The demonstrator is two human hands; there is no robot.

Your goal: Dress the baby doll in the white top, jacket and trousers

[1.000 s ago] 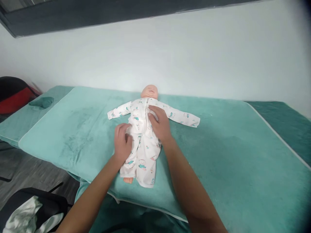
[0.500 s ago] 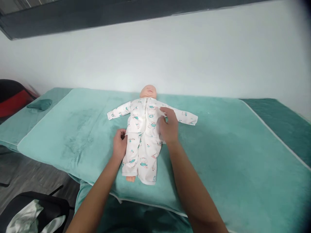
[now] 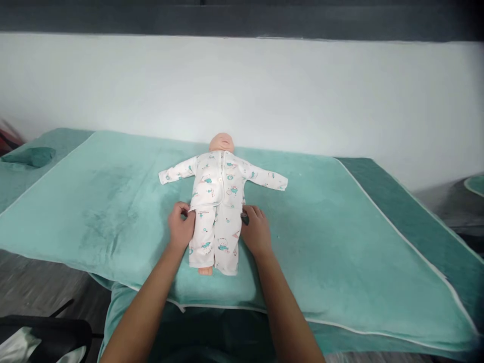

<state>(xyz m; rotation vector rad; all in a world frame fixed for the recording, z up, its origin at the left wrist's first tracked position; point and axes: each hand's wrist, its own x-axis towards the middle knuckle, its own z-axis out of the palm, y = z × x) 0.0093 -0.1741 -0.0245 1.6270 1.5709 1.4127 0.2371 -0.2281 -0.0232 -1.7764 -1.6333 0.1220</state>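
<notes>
A baby doll point(image 3: 222, 142) lies on its back on a teal towel point(image 3: 321, 227), head toward the wall. It wears a white printed romper point(image 3: 217, 201) with both sleeves spread out sideways. One bare foot shows at the bottom of the left leg. My left hand point(image 3: 180, 226) pinches the romper's hem at the doll's left hip. On the other side my right hand point(image 3: 256, 229) has its fingers curled against the romper at the waist.
The towel covers a padded table against a white wall point(image 3: 302, 96). A darker green cover point(image 3: 416, 212) shows at the right. A small folded green cloth point(image 3: 28, 156) lies at the far left. A black chair with light fabric point(image 3: 41, 340) stands at the lower left.
My right hand slid from the doll's chest down to its right hip. My left hand moved off the leg to the left hip. The camera lifted and turned a little to the right.
</notes>
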